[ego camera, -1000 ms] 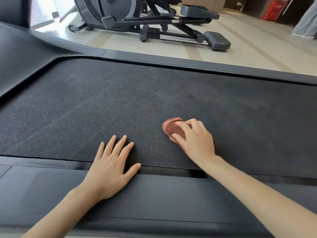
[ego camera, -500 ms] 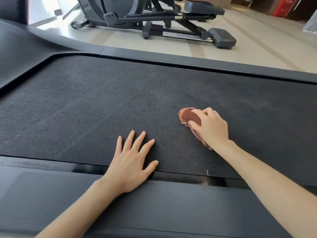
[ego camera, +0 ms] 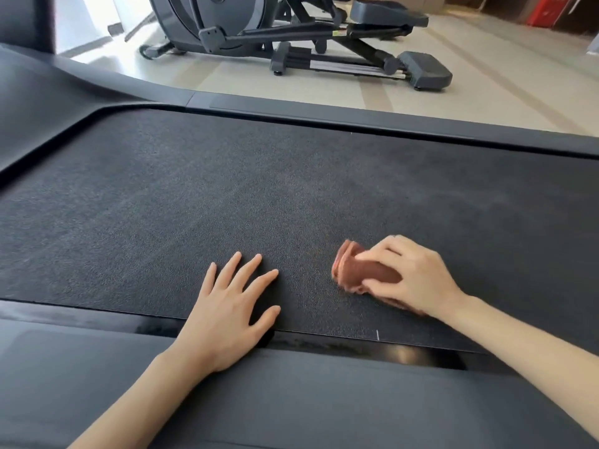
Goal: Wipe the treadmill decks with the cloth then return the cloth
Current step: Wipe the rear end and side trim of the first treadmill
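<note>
The black treadmill belt (ego camera: 259, 196) runs across the whole view. A folded reddish-brown cloth (ego camera: 359, 270) lies on the belt near its front edge, right of centre. My right hand (ego camera: 411, 277) grips the cloth from above, fingers and thumb curled round it, and covers its right part. My left hand (ego camera: 230, 312) rests flat with spread fingers on the belt's front edge, a short gap left of the cloth.
A dark grey side rail (ego camera: 291, 400) lies along the near edge under my forearms; another rail (ego camera: 356, 116) borders the far side. An elliptical trainer (ego camera: 291, 37) stands on the pale floor beyond. A red object (ego camera: 547, 11) sits at the far right.
My right hand has slid the cloth rightward along the belt and back toward the near edge. My left hand has shifted right along the front edge, staying flat.
</note>
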`<state>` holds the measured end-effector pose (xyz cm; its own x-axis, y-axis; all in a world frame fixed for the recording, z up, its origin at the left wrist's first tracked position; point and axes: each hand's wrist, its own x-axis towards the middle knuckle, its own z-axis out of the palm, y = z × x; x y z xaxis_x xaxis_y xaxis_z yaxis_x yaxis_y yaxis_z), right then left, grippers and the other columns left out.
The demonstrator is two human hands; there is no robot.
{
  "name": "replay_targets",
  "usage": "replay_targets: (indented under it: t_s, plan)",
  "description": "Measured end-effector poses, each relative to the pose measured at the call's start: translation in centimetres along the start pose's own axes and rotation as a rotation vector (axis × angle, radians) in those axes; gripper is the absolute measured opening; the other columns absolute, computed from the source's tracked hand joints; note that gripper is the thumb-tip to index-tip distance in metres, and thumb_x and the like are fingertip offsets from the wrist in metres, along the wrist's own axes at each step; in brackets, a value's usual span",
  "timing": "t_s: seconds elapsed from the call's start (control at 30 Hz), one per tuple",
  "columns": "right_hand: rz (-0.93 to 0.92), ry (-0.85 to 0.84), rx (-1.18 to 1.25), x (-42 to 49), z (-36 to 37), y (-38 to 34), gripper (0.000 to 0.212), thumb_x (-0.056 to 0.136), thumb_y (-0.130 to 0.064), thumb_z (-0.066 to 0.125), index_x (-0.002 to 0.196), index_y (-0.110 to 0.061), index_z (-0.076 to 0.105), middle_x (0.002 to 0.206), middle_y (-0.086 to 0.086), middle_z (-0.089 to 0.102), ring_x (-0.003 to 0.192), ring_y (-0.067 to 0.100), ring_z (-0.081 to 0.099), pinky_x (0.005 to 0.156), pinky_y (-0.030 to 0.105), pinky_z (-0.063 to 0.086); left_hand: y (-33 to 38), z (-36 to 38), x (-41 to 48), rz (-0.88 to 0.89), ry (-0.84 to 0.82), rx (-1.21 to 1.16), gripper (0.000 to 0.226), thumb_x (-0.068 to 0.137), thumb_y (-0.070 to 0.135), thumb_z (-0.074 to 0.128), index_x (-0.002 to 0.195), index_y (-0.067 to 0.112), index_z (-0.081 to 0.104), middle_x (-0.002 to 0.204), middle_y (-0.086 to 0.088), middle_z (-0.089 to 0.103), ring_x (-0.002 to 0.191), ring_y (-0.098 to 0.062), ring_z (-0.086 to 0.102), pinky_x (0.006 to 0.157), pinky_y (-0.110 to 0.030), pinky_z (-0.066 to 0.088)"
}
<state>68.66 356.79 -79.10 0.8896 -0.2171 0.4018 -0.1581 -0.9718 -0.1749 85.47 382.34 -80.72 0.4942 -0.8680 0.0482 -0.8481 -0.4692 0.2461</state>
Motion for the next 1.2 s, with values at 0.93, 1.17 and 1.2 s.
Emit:
replay_targets:
  t_s: [0.93, 1.17, 1.2]
  plan:
    - [0.196, 0.123, -0.205, 0.8, 1.7, -4.9, 0.036, 0.070, -0.043, 0.076, 0.100, -0.023, 0.070, 0.079, 0.001, 0.064, 0.068, 0.023, 0.060, 0.054, 0.030, 0.048, 0.0, -0.1, -0.2, 0.034, 0.011, 0.000, 0.071, 0.081, 0.064, 0.011, 0.145, 0.037, 0.027, 0.156, 0.009, 0.013, 0.145, -0.018, -0.003, 0.117, -0.041, -0.005]
    - [0.087, -0.008, -0.059, -3.2, 0.1, -7.9, 0.041, 0.057, -0.046, 0.082, 0.093, -0.030, 0.071, 0.074, -0.006, 0.060, 0.064, 0.014, 0.058, 0.054, 0.022, 0.049, 0.1, -1.0, -0.2, 0.021, 0.011, -0.039, 0.065, 0.082, 0.058, 0.018, 0.140, 0.036, 0.038, 0.152, 0.014, 0.021, 0.144, -0.012, 0.004, 0.117, -0.036, -0.001]
    - [0.091, -0.034, -0.027, -3.2, -0.2, -8.0, 0.041, 0.055, -0.048, 0.082, 0.091, -0.032, 0.071, 0.073, -0.007, 0.059, 0.063, 0.012, 0.058, 0.053, 0.020, 0.048, 0.2, -1.2, -0.2, 0.017, 0.011, -0.047, 0.064, 0.082, 0.057, 0.018, 0.139, 0.037, 0.038, 0.151, 0.014, 0.021, 0.144, -0.012, 0.004, 0.117, -0.033, -0.002]
